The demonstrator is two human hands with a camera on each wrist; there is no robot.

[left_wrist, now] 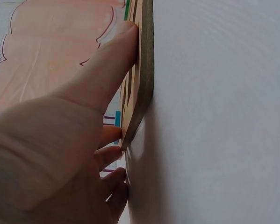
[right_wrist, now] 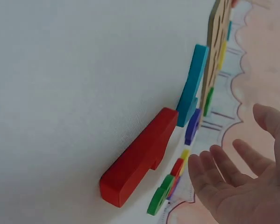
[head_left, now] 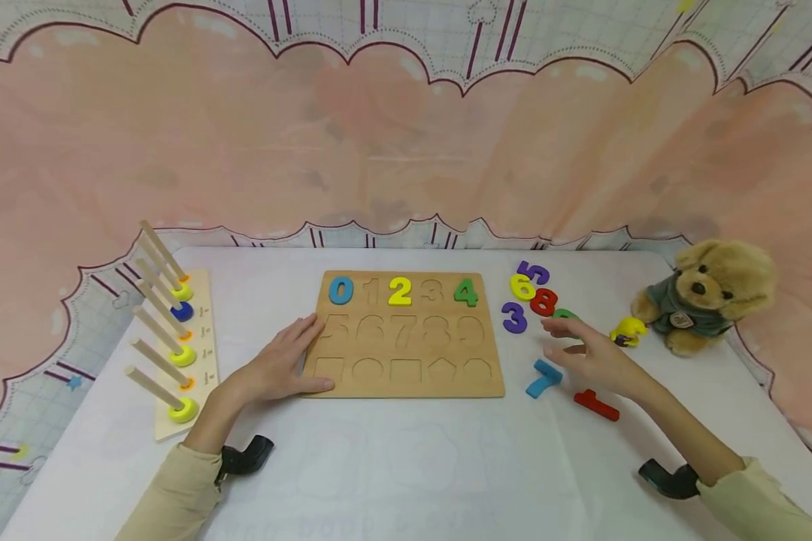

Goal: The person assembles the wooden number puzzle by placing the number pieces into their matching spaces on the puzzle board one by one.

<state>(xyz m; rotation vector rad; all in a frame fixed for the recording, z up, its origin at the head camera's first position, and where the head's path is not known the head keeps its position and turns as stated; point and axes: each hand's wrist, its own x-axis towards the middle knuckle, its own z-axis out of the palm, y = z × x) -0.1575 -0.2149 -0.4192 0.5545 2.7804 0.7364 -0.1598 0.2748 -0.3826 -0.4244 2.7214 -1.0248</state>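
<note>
A wooden number board point(head_left: 406, 334) lies on the white table, with a blue 0 point(head_left: 341, 290), a yellow 2 point(head_left: 400, 291) and a green 4 point(head_left: 465, 292) in its top row. My left hand point(head_left: 277, 361) rests on the board's left edge, the thumb point(left_wrist: 116, 60) lying on its surface. Over the loose numbers at the right hovers my right hand point(head_left: 598, 357), holding nothing, its fingers apart and slightly bent. Below it lie a blue 7 point(head_left: 544, 378) and a red 1 point(head_left: 597, 405). A green number point(head_left: 565, 315) is partly hidden behind its fingers.
Beyond that hand lie a purple 3 point(head_left: 514, 318), a red 8 point(head_left: 544, 302), a yellow 6 point(head_left: 522, 287) and a purple 5 point(head_left: 533, 272). A small yellow toy point(head_left: 628, 331) sits beside a teddy bear point(head_left: 707, 297). A peg stand point(head_left: 206, 338) with rings is at the left.
</note>
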